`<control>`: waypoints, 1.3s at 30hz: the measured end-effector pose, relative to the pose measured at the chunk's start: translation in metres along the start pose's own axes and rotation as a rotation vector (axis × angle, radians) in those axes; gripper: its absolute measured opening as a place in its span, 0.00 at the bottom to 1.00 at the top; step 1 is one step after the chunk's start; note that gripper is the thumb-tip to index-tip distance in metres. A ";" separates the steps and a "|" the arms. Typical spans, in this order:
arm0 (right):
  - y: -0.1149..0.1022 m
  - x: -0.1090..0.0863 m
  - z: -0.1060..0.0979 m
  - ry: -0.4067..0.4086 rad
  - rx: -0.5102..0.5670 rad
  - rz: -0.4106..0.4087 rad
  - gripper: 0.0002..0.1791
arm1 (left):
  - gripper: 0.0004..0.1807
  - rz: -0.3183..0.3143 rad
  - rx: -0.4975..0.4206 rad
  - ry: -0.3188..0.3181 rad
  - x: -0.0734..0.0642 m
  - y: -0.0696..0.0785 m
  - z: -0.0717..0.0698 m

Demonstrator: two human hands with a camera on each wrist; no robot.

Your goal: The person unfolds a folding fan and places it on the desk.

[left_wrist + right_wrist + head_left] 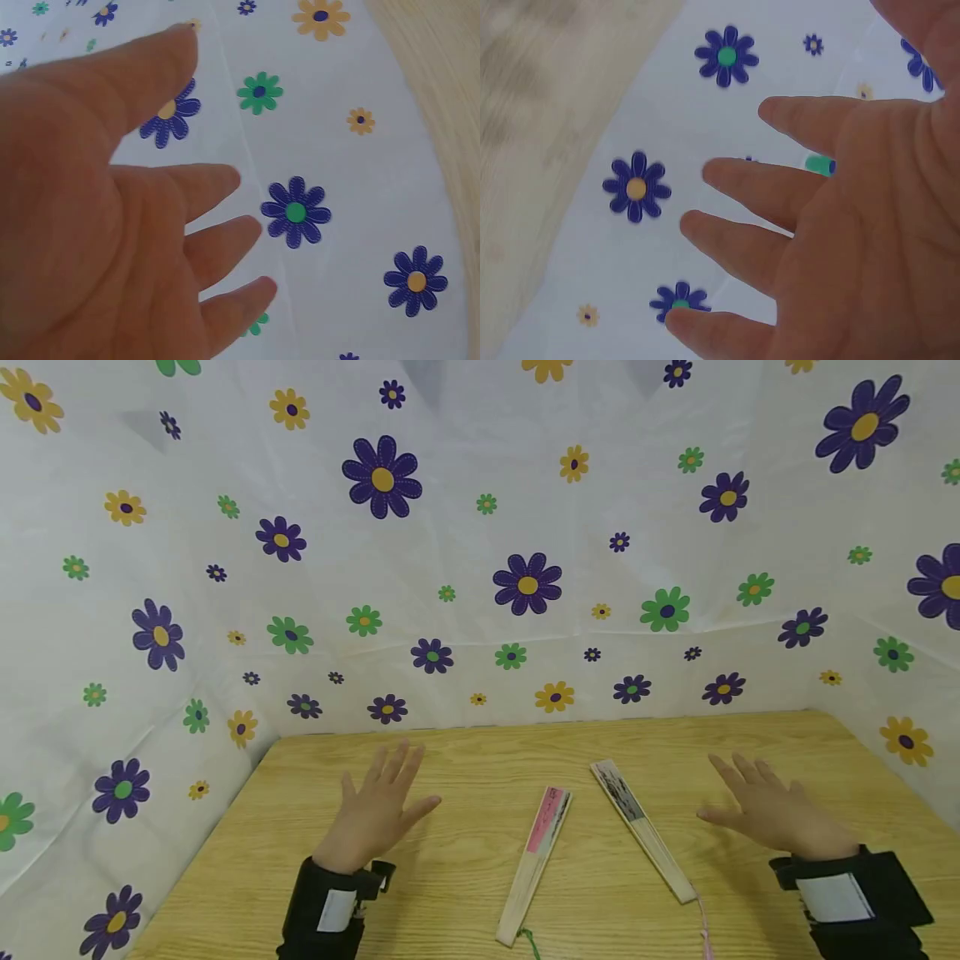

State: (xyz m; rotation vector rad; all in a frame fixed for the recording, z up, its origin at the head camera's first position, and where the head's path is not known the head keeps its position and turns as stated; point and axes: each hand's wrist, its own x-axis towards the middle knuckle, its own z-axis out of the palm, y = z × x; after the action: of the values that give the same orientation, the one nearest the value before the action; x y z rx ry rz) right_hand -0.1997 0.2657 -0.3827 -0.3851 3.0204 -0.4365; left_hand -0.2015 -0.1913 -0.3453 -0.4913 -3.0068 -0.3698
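Observation:
Two folded hand fans lie on the wooden table between the hands. The left fan [534,868] shows a pink and grey strip at its far end and a green cord at its near end. Dark markings cover the far part of the right fan [645,833], which has a pink tassel at its near end. My left hand [377,810] is held with fingers spread, left of the pink fan, holding nothing. To the right of the other fan, my right hand [772,806] also has its fingers extended and holds nothing. Neither hand touches a fan.
The wooden table [450,768] reaches back to a white cloth [450,543] printed with purple, green and yellow flowers. This cloth hangs behind the table and along both sides. Each wrist wears a dark band, the left one [322,902] and the right one [847,897].

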 end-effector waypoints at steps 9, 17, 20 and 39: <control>-0.044 0.011 0.018 -0.047 0.033 0.029 0.30 | 0.34 0.063 0.009 -0.102 -0.012 0.020 -0.011; -0.062 0.013 0.042 -0.143 -0.005 0.112 0.22 | 0.32 0.103 -0.018 -0.104 -0.025 0.038 -0.022; -0.062 0.013 0.046 -0.151 0.006 0.105 0.21 | 0.32 0.117 -0.013 -0.102 -0.027 0.042 -0.024; -0.109 -0.011 0.015 0.070 0.230 -0.016 0.14 | 0.30 0.347 -0.703 -0.220 -0.014 0.116 0.052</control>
State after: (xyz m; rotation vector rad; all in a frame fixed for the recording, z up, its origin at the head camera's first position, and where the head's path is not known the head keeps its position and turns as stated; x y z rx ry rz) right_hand -0.1617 0.1632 -0.3657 -0.3849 2.9885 -0.8048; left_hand -0.1523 -0.0760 -0.3715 -1.1381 -2.8160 -1.4229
